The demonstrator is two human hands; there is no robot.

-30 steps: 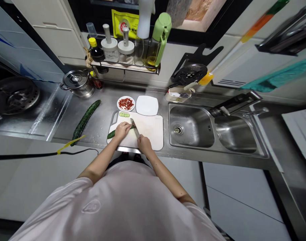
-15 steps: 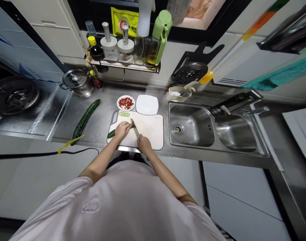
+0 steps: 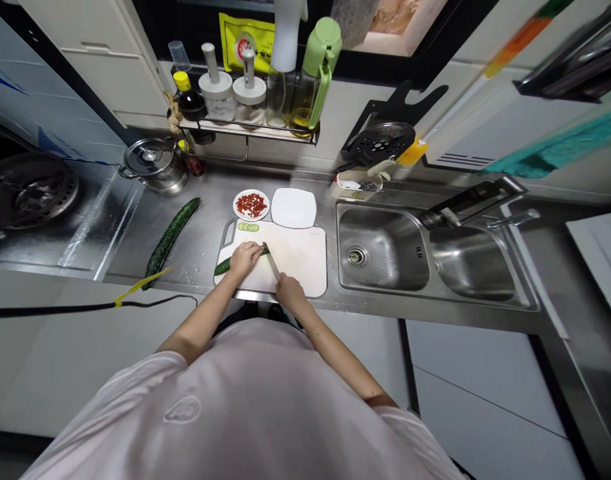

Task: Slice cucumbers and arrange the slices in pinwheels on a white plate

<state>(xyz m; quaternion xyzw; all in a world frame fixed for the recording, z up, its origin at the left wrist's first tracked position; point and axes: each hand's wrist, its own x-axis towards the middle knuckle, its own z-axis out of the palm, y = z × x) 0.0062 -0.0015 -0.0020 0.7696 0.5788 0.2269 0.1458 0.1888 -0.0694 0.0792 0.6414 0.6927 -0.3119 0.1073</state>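
On the white cutting board [image 3: 305,267], my left hand [image 3: 245,259] presses down on a dark green cucumber [image 3: 222,267], fingers closed over its right part. My right hand [image 3: 289,292] grips a knife [image 3: 272,264] by its handle, the blade pointing away from me at the cucumber's right end. Several cucumber slices [image 3: 248,227] lie in a row at the board's upper left. Behind the board stand a small plate of chopped red pieces [image 3: 251,205], which look like chili, and a white square plate [image 3: 294,207].
A whole cucumber [image 3: 171,241] lies on the steel counter to the left, near a lidded pot [image 3: 154,165]. At the right is a double sink [image 3: 385,247]. A shelf [image 3: 250,130] with jars and bottles hangs over the counter's back. A black cable [image 3: 50,310] crosses at lower left.
The knife and my right hand have shifted very slightly to the right. My left hand stays on the cucumber, and the slices lie as before.
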